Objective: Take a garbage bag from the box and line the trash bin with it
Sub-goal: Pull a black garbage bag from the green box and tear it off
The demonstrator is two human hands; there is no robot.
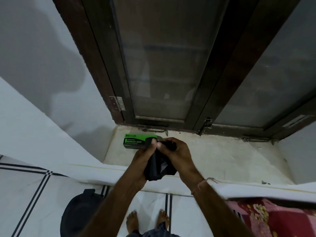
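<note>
I look down on a dark-framed window and its pale sill. On the floor at lower left stands the dark bin, partly hidden by my left arm. Above the sill's near edge hangs a crumpled black bag — my left hand and right hand both curl round its top, thumbs pinching. The green box lies on the sill, just behind my left thumb.
</note>
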